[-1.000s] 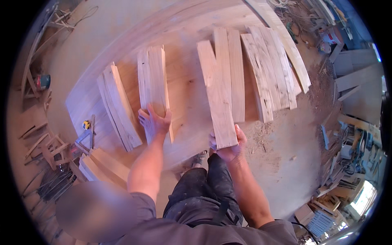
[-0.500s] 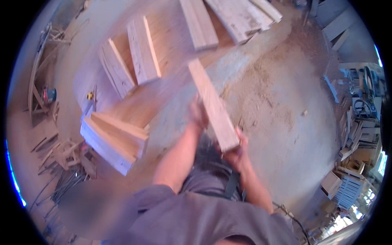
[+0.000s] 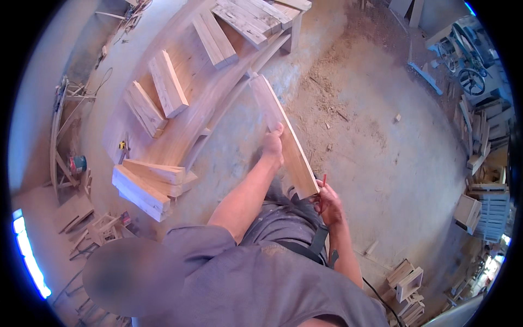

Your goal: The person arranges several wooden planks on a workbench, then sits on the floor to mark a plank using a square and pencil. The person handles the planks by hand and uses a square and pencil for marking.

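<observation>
As the left fingers [image 3: 277,132] clasp it midway, the plank [image 3: 290,144] slants alongside.

Soft, hazy daylight — a window [image 3: 31,255] glares bluish-white at lower left — with bent edges, black corners and a round blurred patch [image 3: 131,277].

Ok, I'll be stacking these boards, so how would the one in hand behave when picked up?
The held board is likely stiff: it reaches past the left hand without visible sag. Long and narrow, it would probably tip if lifted by one end. Its bare, matte wood seems unlikely to slip.
</observation>
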A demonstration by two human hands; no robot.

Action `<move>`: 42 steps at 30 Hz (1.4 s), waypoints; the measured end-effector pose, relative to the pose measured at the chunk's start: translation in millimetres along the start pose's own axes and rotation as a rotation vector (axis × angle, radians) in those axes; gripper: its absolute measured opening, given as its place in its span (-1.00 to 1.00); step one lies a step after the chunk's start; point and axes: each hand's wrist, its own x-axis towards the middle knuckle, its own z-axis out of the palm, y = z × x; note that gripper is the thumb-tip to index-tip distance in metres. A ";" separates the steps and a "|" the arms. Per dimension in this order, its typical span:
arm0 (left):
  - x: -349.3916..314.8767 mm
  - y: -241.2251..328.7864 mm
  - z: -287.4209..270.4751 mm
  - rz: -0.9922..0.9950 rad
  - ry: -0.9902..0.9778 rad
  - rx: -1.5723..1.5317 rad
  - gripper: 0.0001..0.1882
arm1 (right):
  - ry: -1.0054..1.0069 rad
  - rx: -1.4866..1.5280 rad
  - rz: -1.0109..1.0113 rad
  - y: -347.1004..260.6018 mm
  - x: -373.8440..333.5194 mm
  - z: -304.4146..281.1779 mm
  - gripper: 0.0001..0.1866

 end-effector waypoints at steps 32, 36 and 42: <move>262.0 258.0 -138.0 0.447 0.818 0.905 0.08 | 0.051 -0.498 0.187 -68.5 302.7 213.6 -0.60; 329.1 282.9 -146.3 0.407 0.910 1.034 0.05 | 0.163 -0.640 0.104 -96.5 367.1 211.5 -0.70; 384.4 287.0 -142.1 0.352 1.005 1.312 -0.06 | 0.192 -0.864 -0.082 -152.2 471.3 247.5 -0.41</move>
